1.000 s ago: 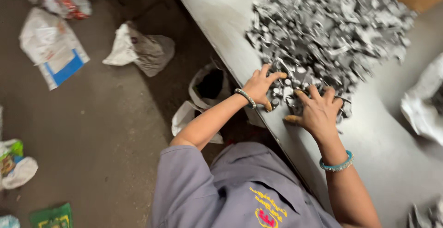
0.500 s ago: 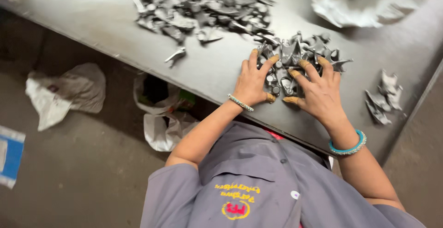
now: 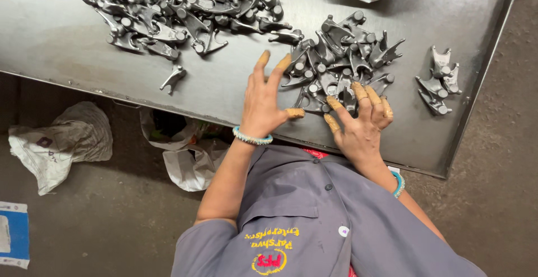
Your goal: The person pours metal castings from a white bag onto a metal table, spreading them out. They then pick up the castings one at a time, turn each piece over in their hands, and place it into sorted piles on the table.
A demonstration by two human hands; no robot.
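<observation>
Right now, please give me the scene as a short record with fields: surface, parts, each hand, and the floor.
surface: grey metal table
near pile: dark forked metal parts, between both hands
far pile: larger heap of the same parts
small group: few parts near the table edge
left hand: flat, fingers spread, touching the near pile
right hand: fingers on the near pile
floor: crumpled bags

The counter (image 3: 67, 47) is carrying three heaps of metal parts; the big heap (image 3: 185, 2) is lying toward its far left, the middle heap (image 3: 347, 53) is sitting right of it, and a small cluster (image 3: 440, 81) is lying near the right edge; one loose part (image 3: 172, 78) is lying alone by the near edge; the left hand (image 3: 263, 103) is resting on the counter just left of the middle heap; the right hand (image 3: 358, 123) is touching that heap's near side; a crumpled bag (image 3: 61, 142) is lying on the floor (image 3: 101, 221) below the counter's near edge.
</observation>
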